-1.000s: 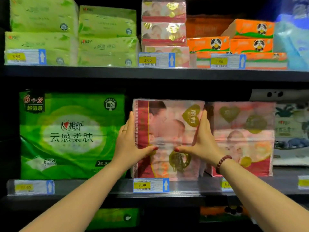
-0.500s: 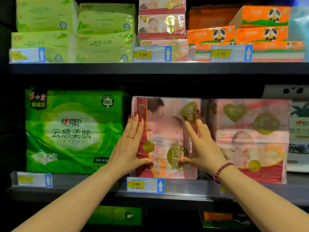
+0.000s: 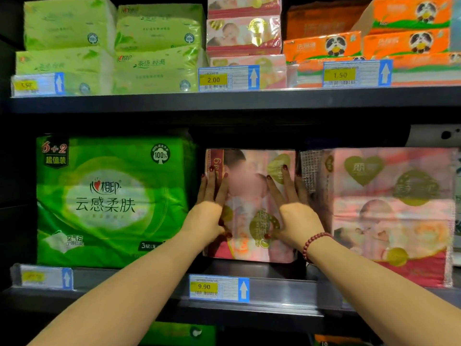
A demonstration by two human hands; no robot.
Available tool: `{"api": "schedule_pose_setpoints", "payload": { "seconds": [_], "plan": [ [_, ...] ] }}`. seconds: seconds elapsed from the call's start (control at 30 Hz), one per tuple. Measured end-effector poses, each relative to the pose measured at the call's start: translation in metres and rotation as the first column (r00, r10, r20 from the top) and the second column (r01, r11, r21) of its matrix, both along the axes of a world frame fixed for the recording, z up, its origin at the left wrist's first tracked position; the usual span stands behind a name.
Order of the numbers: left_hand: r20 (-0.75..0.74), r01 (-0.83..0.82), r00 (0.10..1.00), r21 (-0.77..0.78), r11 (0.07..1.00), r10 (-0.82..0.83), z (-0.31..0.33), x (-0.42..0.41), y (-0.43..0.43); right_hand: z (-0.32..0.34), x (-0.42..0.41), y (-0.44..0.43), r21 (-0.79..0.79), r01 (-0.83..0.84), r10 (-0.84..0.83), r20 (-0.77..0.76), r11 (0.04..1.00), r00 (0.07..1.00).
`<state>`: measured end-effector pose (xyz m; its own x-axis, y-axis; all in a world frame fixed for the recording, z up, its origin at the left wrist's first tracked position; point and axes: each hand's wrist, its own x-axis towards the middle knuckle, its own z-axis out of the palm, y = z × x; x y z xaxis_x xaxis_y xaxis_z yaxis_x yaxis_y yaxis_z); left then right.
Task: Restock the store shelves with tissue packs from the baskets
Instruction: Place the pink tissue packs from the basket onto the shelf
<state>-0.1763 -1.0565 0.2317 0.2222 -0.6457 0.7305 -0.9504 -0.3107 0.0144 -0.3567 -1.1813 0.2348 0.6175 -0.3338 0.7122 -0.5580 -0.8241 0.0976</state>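
**Fingers (image 3: 212,183) flat against pink tissue pack (image 3: 249,188)**

Straight and close together, the fingers of the left hand (image 3: 208,218) lie flat on the front of the pink tissue pack near its left edge. Those of the right hand (image 3: 296,218) lie flat and slightly spread near its right edge. Both thumbs reach inward across the lower front, their tips near each other but apart. Neither hand curls round anything (both only press on the wrapper). A ring (image 3: 208,194) sits on 1 left finger, and a red bead bracelet (image 3: 314,242) circles the right wrist.

The pack stands upright on the middle shelf (image 3: 274,293), set back from the front rail, above a price tag (image 3: 218,287) reading 9.90. A large green pack (image 3: 112,201) stands just beside it on the left. A matching pink pack (image 3: 389,216), nearer the rail, stands just beside it on the right.

On the upper shelf (image 3: 249,99) lie stacks of pale green packs (image 3: 112,46), small pink packs (image 3: 244,33) and orange panda packs (image 3: 374,43), fronted by tags reading 2.00 and 1.50.
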Motion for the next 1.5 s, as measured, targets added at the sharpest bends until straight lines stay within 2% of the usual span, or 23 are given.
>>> {"api": "schedule_pose_setpoints", "payload": {
  "seconds": [0.33, 0.6, 0.8, 1.0, 1.13, 1.3, 1.43, 1.5],
  "plan": [
    [-0.030, -0.060, 0.997, 0.114, 0.992, 0.064, -0.002, 0.025, -0.034, 0.006, 0.021, -0.025, 0.032, 0.147, -0.142, -0.138, 0.989, 0.980],
    [-0.043, -0.043, 0.998, 0.094, 0.995, 0.047, -0.003, 0.029, -0.039, 0.004, 0.023, -0.028, 0.032, 0.156, -0.151, -0.124, 0.987, 0.981],
    [-0.030, -0.003, 1.000, 0.049, 0.999, 0.004, -0.004, 0.012, -0.020, 0.009, 0.010, -0.015, 0.058, 0.090, -0.084, -0.095, 0.994, 0.992],
    [-0.029, 0.079, 0.996, -0.026, 0.997, -0.080, 0.004, -0.022, 0.028, 0.007, -0.002, 0.025, 0.154, -0.035, 0.035, 0.000, 0.987, 0.999],
    [0.008, 0.107, 0.994, -0.099, 0.989, -0.107, 0.004, -0.033, 0.085, -0.001, -0.008, 0.063, 0.033, -0.291, 0.286, 0.108, 0.956, 0.952],
    [0.044, -0.094, 0.994, -0.109, 0.990, 0.100, -0.017, -0.033, 0.178, -0.021, 0.007, 0.120, 0.016, -0.488, 0.480, 0.154, 0.873, 0.864],
    [0.135, -0.297, 0.946, 0.006, 0.955, 0.294, -0.046, -0.037, 0.257, -0.044, 0.035, 0.175, 0.041, -0.623, 0.613, 0.143, 0.781, 0.777],
    [0.132, -0.380, 0.918, 0.035, 0.924, 0.373, -0.063, -0.040, 0.296, -0.057, 0.050, 0.206, 0.074, -0.677, 0.667, 0.124, 0.732, 0.735]
  ]
}}
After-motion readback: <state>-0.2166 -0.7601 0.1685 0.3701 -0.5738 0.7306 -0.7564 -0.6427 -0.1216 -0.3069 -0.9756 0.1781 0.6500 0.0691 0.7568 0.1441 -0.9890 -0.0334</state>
